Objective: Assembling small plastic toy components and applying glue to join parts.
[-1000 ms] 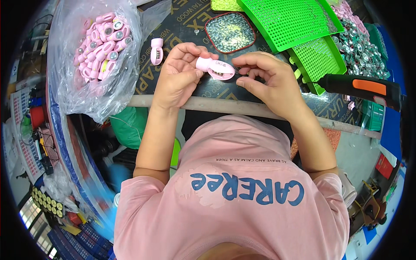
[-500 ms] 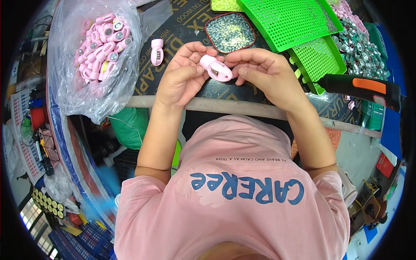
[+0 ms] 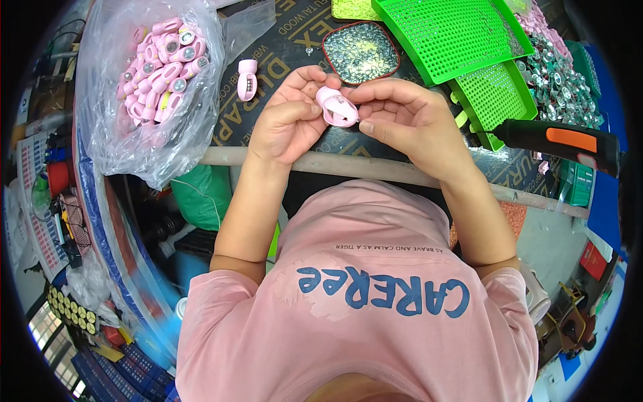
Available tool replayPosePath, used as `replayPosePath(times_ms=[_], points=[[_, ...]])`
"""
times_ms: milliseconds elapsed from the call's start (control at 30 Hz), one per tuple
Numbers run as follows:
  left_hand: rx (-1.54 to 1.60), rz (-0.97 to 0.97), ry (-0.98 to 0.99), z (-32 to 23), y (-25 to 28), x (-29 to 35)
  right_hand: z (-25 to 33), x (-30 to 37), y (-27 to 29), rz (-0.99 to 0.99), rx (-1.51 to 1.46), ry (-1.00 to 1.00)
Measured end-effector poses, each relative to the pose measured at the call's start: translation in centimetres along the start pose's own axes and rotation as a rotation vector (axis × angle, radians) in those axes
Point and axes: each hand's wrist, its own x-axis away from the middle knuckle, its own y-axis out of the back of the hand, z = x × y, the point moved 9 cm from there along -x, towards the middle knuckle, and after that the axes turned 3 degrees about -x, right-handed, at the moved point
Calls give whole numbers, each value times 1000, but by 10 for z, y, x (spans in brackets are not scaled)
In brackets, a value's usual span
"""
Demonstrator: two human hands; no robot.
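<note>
A small pink flashlight (image 3: 339,108) with a looped body is held between my two hands above the table's near edge. My left hand (image 3: 292,115) is closed on its head end, thumb and fingers pressed against the side. My right hand (image 3: 408,120) pinches around the opposite end, index fingertip on the upper edge and thumb by the lower one. Part of the flashlight's inside shows dark through its opening. To the left of my left hand lies another pink flashlight (image 3: 247,80), its open body showing small metallic parts.
A clear plastic bag (image 3: 194,127) full of pink flashlights stands at left. Beyond my hands sits a red-rimmed tray (image 3: 326,61) of small parts. Green perforated trays (image 3: 429,40) overlap at right, beside a black-and-orange power tool (image 3: 569,139) and a heap of small circuit parts (image 3: 559,90).
The flashlight has been turned in my fingers, so more of its smooth pink side faces up and less of its inside shows. My right thumb has shifted lower along its end.
</note>
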Motion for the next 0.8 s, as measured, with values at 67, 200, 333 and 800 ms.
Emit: replayPosePath(times_ms=[67,200,333,800], points=[[-20,17,-16,-1,-3,0,0,2,-3,4,-9,8],[-252,-45,-141,-9,-7,3,-2,3,-5,-38,56,22],[-491,-62,-277,-13,-22,3,-13,1,2,-100,144,-10],[-330,-303,-148,16,-25,14,-9,6,12,-233,-25,124]])
